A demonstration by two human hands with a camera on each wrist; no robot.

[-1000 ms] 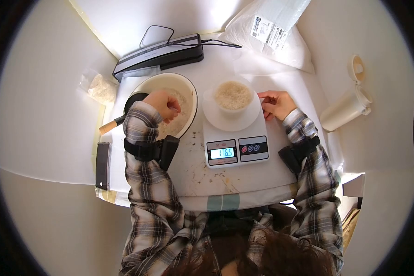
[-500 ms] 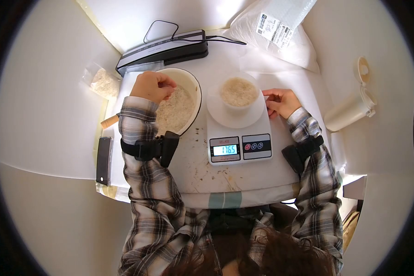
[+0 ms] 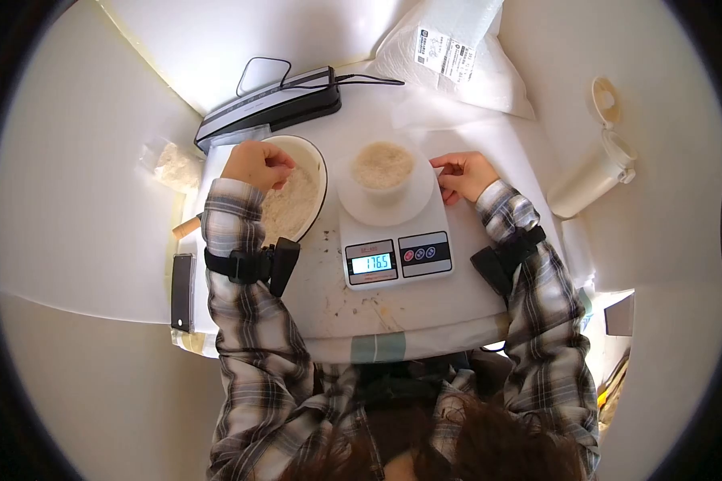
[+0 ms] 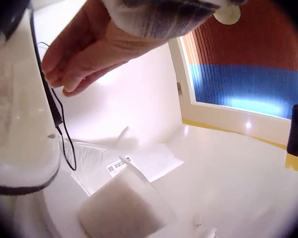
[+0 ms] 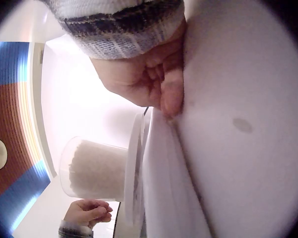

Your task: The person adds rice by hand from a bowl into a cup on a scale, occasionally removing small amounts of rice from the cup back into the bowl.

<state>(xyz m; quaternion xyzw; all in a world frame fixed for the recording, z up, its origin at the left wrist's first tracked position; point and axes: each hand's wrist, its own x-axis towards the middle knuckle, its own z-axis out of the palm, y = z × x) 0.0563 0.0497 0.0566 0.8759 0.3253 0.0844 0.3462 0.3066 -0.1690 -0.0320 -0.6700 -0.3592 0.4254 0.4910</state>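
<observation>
My left hand (image 3: 257,164) hovers over the left part of an enamel bowl (image 3: 306,152) with rice (image 3: 295,200) in it. Thumb and fingertips meet in a pinch; no object shows between them in the left wrist view. On a white kitchen scale (image 3: 427,220) reading 176.5 stands a clear cup (image 5: 97,171) filled with rice, on the round white platform (image 3: 385,210). Beside the scale's right edge rests my right hand (image 3: 467,176), index fingertip right at the edge, the other fingers loosely bent. A wooden handle (image 3: 187,227) pokes out behind the left sleeve.
A bag sealer (image 3: 273,104) with a black cord lies at the back, near a large plastic bag (image 3: 457,72). To the right is a pale bottle (image 3: 594,180) with its lid up. A small bag of rice (image 3: 176,167) and a phone (image 3: 183,293) are at left.
My left hand has risen from low over the rice and drawn left toward the bowl's side. The right hand stays by the scale, whose reading holds at 176.5. The head view has shifted slightly.
</observation>
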